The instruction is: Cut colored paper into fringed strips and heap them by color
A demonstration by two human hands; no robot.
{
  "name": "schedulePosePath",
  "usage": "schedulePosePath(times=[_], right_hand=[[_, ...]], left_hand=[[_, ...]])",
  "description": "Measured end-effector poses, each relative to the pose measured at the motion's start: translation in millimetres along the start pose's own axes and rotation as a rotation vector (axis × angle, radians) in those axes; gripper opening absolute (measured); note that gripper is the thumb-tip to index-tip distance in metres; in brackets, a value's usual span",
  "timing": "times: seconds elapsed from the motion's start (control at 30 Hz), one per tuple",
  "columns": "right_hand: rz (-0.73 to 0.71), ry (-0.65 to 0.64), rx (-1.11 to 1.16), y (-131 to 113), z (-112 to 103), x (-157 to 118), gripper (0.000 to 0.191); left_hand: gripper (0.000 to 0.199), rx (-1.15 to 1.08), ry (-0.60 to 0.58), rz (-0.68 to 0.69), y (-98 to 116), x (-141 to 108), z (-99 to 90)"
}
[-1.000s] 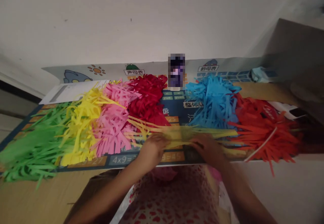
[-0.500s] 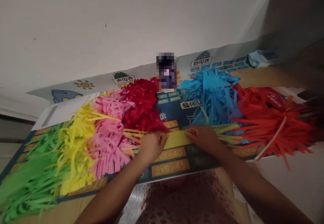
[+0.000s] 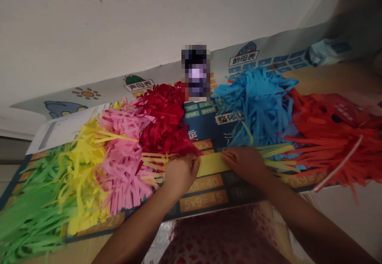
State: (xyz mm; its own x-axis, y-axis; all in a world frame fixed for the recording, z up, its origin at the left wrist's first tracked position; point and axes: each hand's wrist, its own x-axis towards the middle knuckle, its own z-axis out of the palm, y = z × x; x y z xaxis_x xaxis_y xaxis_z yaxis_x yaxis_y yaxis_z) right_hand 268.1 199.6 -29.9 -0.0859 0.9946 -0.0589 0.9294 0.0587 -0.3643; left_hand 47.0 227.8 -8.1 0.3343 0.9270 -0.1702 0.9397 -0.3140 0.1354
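- Grip: my left hand (image 3: 180,173) and right hand (image 3: 244,164) are both down on a yellow paper strip (image 3: 211,164), well apart, with my fingers bent onto it. I cannot tell whether either hand is pinching the paper or only pressing it against the board.
- Held item: the strip's solid band lies flat between my hands, with cut yellow fringe (image 3: 277,154) running out past my right hand and more showing past my left.
- Risk: the thin strands could tear if my hands pull apart too hard. Uneven pressure could skew the band on the board.
- Risk: the strands at the left end lie against the pink paper fringe (image 3: 122,164) and dark red paper fringe (image 3: 162,125), so they could snag there if dragged.
- Position: the strip lies across a multiplication chart (image 3: 203,200), just above its orange sum tiles and near the chart's edge closest to me.
- Surroundings: a green paper fringe (image 3: 32,212) and a yellow paper fringe (image 3: 80,168) lie to my left; a blue paper fringe (image 3: 256,109) and an orange-red paper fringe (image 3: 328,136) lie ahead and to my right.
- Below: heart-patterned cloth (image 3: 221,240) shows beneath my forearms.
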Motion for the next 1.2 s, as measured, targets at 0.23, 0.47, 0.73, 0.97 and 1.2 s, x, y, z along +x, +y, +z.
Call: schedulePosePath(times=[0.23,0.47,0.73,0.97,1.2], right_hand=[[0.042,-0.032,-0.021,-2,-1,1,0.02],[0.094,0.231,-0.104,8,-10,-1,0.023],[-0.601,0.081,-0.216,-1,-23,-27,0.013],[-0.588,0.014,-0.206,9,-22,1,0.016],[-0.531,0.164,-0.158,-7,-27,-4,0.024]], left_hand=[[0.03,0.02,-0.024,-0.02,2,0,-1.7],[0.019,0.131,0.329,0.434,8,-4,10.3],[0.015,0.223,0.121,0.618,13,-15,-10.5],[0.025,0.175,0.15,0.552,20,-19,-16.3],[0.015,0.145,0.252,0.516,13,-10,-2.3]])
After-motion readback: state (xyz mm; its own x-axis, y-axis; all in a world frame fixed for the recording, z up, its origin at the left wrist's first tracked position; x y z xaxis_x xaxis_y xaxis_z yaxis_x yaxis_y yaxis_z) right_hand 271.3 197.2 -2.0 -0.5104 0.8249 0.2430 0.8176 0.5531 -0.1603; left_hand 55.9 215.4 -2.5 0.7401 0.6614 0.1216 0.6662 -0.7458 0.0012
